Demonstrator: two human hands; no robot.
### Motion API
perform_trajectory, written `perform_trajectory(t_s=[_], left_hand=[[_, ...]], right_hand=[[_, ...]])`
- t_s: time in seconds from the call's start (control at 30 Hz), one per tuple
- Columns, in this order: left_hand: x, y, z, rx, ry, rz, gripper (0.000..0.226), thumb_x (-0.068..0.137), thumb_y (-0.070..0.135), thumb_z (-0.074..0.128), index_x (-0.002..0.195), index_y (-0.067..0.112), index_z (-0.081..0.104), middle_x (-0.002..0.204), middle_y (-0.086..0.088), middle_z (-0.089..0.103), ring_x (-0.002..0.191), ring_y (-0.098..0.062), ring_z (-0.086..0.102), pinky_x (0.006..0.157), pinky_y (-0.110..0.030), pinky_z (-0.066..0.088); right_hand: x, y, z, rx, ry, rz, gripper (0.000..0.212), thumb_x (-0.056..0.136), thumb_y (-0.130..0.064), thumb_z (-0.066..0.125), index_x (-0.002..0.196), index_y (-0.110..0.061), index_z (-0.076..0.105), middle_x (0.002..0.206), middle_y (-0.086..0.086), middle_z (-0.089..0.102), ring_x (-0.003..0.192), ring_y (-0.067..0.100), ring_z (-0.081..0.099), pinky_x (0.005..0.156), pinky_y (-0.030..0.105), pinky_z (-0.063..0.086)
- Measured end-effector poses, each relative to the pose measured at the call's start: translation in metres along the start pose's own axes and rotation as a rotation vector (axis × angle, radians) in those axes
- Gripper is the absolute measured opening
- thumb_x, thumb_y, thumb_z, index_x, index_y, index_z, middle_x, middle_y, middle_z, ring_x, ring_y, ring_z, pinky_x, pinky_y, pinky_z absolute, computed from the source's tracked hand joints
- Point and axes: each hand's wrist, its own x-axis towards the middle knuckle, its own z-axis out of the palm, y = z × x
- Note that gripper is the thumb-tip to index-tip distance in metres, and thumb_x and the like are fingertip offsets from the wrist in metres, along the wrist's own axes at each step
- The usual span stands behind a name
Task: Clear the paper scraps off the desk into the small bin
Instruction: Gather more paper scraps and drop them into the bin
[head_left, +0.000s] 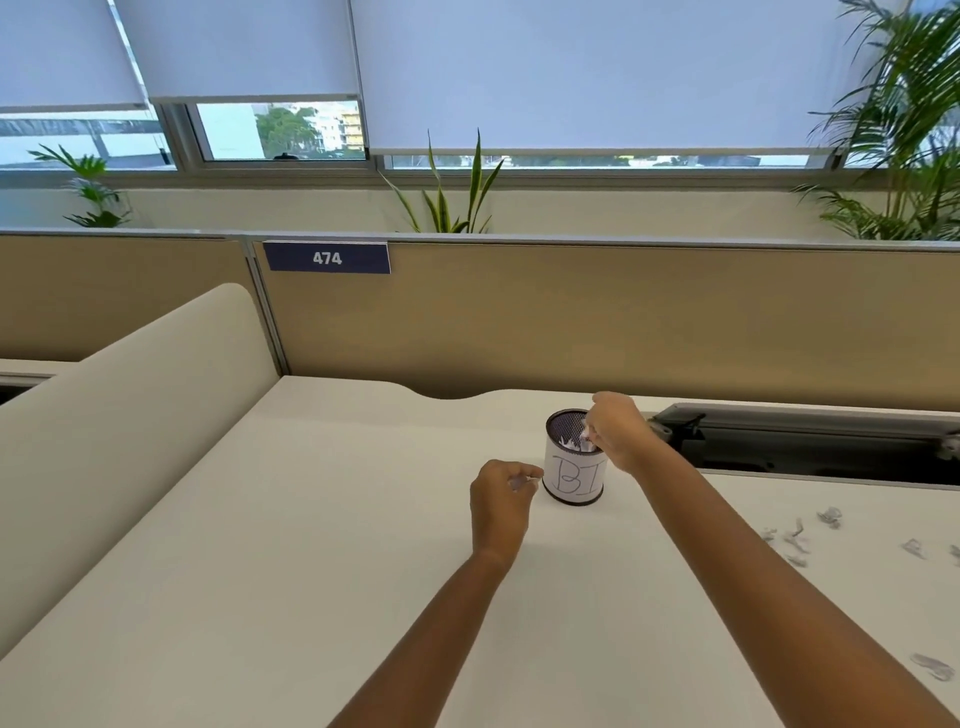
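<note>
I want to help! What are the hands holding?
Right hand pinches a paper scrap above the bin; left hand pinches another scrap beside it. Which part: cannot tell.

Bright daylight thru windows (283, 130); soft shadows, edges bowed.

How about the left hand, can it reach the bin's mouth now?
Likely yes, once the right hand clears: it hangs over the bin, pinching a scrap. The left hand, holding its own scrap, is beside the bin, nothing between.

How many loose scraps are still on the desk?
About 8: a far-right cluster of seven scraps and one nearer scrap. They are blurred, and more may lie off-frame to the right.
</note>
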Motion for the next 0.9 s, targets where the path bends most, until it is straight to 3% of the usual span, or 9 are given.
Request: perform_trajectory(t_s=[0.03, 0.1, 0.17, 0.27, 0.33, 0.6, 0.73, 0.83, 0.9], left_hand=[[0.004, 0.004, 0.003, 0.001, 0.0, 0.017, 0.017, 0.088, -0.003, 0.058, 0.101, -0.003, 0.07, 0.111, -0.015, 0.069, 0.104, -0.021, 0.065, 0.077, -0.009, 0.042], [0.014, 0.013, 0.008, 0.003, 0.001, 0.056, 0.016, 0.089, -0.004, 0.058, 0.1, -0.003, 0.069, 0.111, -0.016, 0.068, 0.104, -0.021, 0.066, 0.072, -0.003, 0.04], [0.023, 0.024, 0.015, 0.005, 0.001, 0.104, 0.015, 0.089, -0.006, 0.056, 0.098, -0.004, 0.068, 0.111, -0.016, 0.067, 0.104, -0.022, 0.066, 0.073, -0.004, 0.043], [0.036, 0.043, 0.032, 0.025, -0.051, 0.165, 0.015, 0.089, -0.007, 0.053, 0.095, -0.005, 0.067, 0.112, -0.018, 0.064, 0.105, -0.026, 0.066, 0.09, -0.03, 0.052], [0.044, 0.052, 0.045, 0.104, -0.099, 0.212, 0.017, 0.09, -0.007, 0.05, 0.095, -0.005, 0.066, 0.113, -0.018, 0.063, 0.104, -0.028, 0.064, 0.09, -0.036, 0.052], [0.067, 0.055, 0.079, 0.54, -0.321, 0.255, 0.032, 0.087, -0.009, 0.046, 0.107, 0.002, 0.07, 0.109, -0.011, 0.054, 0.111, -0.036, 0.058, 0.085, -0.036, 0.047], [0.062, 0.049, 0.081, 0.507, -0.305, 0.299, 0.036, 0.083, -0.01, 0.043, 0.102, 0.003, 0.071, 0.116, -0.013, 0.063, 0.109, -0.03, 0.059, 0.09, -0.035, 0.046], [0.059, 0.043, 0.08, 0.452, -0.326, 0.326, 0.036, 0.079, -0.015, 0.042, 0.086, 0.011, 0.065, 0.095, -0.012, 0.058, 0.093, -0.024, 0.051, 0.08, -0.029, 0.04], [0.059, 0.042, 0.076, 0.461, -0.357, 0.36, 0.039, 0.08, -0.018, 0.04, 0.096, 0.006, 0.066, 0.107, -0.015, 0.06, 0.107, -0.025, 0.052, 0.09, -0.032, 0.042]], right_hand=[[0.002, 0.0, 0.0, -0.035, 0.004, -0.028, 0.047, 0.087, 0.012, 0.03, 0.133, 0.006, 0.034, 0.101, 0.017, 0.054, 0.081, 0.027, 0.052, 0.068, 0.019, 0.048], [0.002, 0.001, -0.004, -0.105, 0.042, -0.11, 0.053, 0.086, 0.014, 0.028, 0.137, 0.0, 0.033, 0.139, 0.019, 0.041, 0.121, 0.032, 0.044, 0.094, 0.026, 0.041], [0.003, 0.009, -0.013, -0.133, 0.08, -0.185, 0.056, 0.083, 0.015, 0.027, 0.136, -0.002, 0.035, 0.145, 0.017, 0.036, 0.132, 0.028, 0.036, 0.101, 0.032, 0.034], [-0.005, 0.031, -0.03, -0.121, 0.135, -0.249, 0.057, 0.08, 0.018, 0.028, 0.132, -0.001, 0.042, 0.143, 0.016, 0.041, 0.133, 0.027, 0.037, 0.104, 0.03, 0.031], [-0.012, 0.05, -0.041, -0.105, 0.168, -0.245, 0.056, 0.08, 0.019, 0.028, 0.129, -0.002, 0.045, 0.14, 0.015, 0.046, 0.13, 0.028, 0.042, 0.101, 0.029, 0.032], [-0.037, 0.126, -0.082, -0.166, 0.111, -0.061, 0.044, 0.089, 0.013, 0.036, 0.128, -0.004, 0.048, 0.134, 0.02, 0.049, 0.121, 0.034, 0.049, 0.1, 0.041, 0.041], [-0.051, 0.141, -0.107, -0.245, 0.104, -0.02, 0.046, 0.085, 0.016, 0.035, 0.121, -0.007, 0.055, 0.125, 0.018, 0.057, 0.112, 0.03, 0.054, 0.088, 0.032, 0.041], [-0.065, 0.151, -0.121, -0.325, 0.106, -0.008, 0.044, 0.085, 0.013, 0.037, 0.118, -0.007, 0.057, 0.124, 0.015, 0.059, 0.115, 0.027, 0.053, 0.086, 0.026, 0.036], [-0.075, 0.157, -0.129, -0.37, 0.098, 0.003, 0.045, 0.084, 0.014, 0.037, 0.118, -0.007, 0.058, 0.126, 0.013, 0.058, 0.116, 0.025, 0.053, 0.09, 0.028, 0.037]])
